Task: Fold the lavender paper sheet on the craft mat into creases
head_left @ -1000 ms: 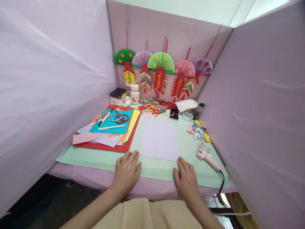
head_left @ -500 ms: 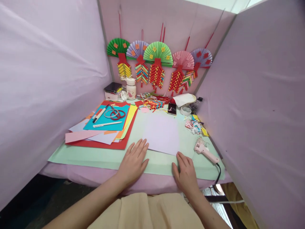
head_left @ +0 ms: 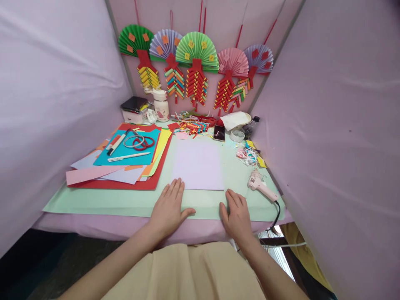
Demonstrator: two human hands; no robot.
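Note:
A pale lilac sheet of paper [head_left: 198, 164] lies flat in the middle of the table, its front edge facing me. My left hand [head_left: 168, 208] rests palm down at the sheet's front left corner, fingers stretched and thumb spread out to the right. Just off the front right corner, my right hand [head_left: 236, 214] lies on the table with its fingers loosely bent and the thumb apart. Neither hand grips anything. To the right of that hand is a pink hot glue gun [head_left: 262, 186], its black cord running over the table edge.
Coloured paper sheets [head_left: 115, 183] are stacked at the left, topped by pens and tape rings. Behind the lilac sheet are rolled paper tubes [head_left: 195, 127], a phone [head_left: 219, 133] and a tape roll [head_left: 237, 136]. Paper scraps [head_left: 248, 156] lie at right. Fan decorations [head_left: 196, 52] hang behind.
The lilac sheet has turned slightly, so its front edge now runs nearly level. My left thumb has spread wider, and my right fingertips have come off the sheet's corner. The camera view has shifted.

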